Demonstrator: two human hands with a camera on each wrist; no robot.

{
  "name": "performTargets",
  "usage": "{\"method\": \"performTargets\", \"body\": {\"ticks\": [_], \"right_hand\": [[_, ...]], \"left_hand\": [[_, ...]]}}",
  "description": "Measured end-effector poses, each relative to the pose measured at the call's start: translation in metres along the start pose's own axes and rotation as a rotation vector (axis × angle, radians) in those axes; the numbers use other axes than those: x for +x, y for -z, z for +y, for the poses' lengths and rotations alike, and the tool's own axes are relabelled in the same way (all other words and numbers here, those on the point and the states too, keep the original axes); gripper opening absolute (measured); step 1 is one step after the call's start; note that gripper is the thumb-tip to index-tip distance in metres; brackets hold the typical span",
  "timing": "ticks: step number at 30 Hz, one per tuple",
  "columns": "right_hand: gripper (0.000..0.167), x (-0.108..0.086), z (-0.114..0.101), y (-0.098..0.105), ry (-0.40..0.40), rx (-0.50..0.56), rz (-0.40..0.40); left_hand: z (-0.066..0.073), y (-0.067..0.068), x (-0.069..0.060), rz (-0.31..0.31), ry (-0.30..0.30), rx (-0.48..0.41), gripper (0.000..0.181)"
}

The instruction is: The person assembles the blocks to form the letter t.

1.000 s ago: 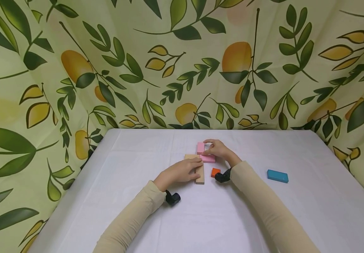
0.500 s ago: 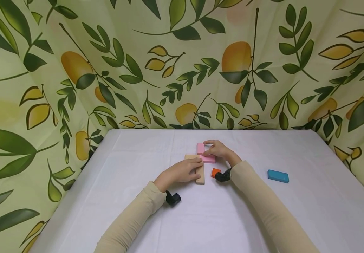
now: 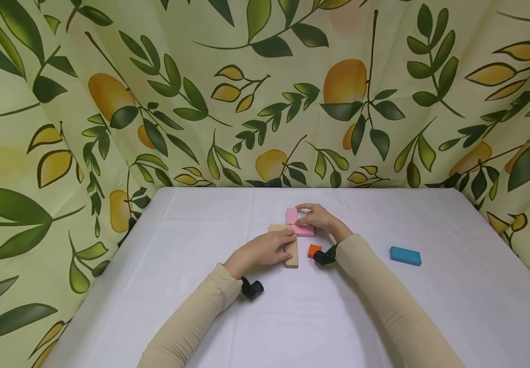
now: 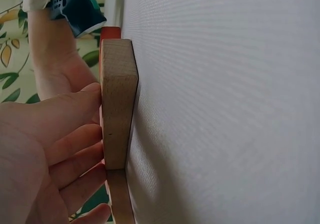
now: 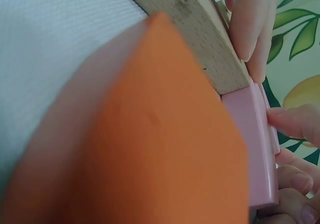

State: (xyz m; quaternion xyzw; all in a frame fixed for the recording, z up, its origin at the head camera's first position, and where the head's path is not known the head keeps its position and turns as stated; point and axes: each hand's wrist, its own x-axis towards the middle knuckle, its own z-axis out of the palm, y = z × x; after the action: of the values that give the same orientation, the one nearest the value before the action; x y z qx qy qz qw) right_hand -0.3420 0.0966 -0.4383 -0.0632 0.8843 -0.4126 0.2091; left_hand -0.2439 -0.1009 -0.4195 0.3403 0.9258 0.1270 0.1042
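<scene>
On the white-covered desk (image 3: 292,327), the left hand (image 3: 262,248) is resting, fingers relaxed, on a pale rectangular wooden block (image 3: 291,261); the right hand (image 3: 317,216) is gripping a glossy pink rectangular block (image 3: 305,232), probably to align both.

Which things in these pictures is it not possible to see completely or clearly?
Head: nearer wooden block, partly behind the left hand.
Head: nearer pink block, partly behind the right hand.
Left wrist: farther wooden block, cut by the bottom edge.
Right wrist: orange block, blurred up close, cut by bottom edge.
</scene>
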Motion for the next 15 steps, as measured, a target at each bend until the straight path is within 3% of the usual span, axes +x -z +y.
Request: {"method": "performTargets", "body": {"ticks": [15], "right_hand": [[0.056,-0.0009,-0.0023,-0.0021,0.024,-0.027,0.038]], "left_hand": [[-0.0012,-0.0007,0.0005,0.004,-0.006,-0.015,0.052]]}}
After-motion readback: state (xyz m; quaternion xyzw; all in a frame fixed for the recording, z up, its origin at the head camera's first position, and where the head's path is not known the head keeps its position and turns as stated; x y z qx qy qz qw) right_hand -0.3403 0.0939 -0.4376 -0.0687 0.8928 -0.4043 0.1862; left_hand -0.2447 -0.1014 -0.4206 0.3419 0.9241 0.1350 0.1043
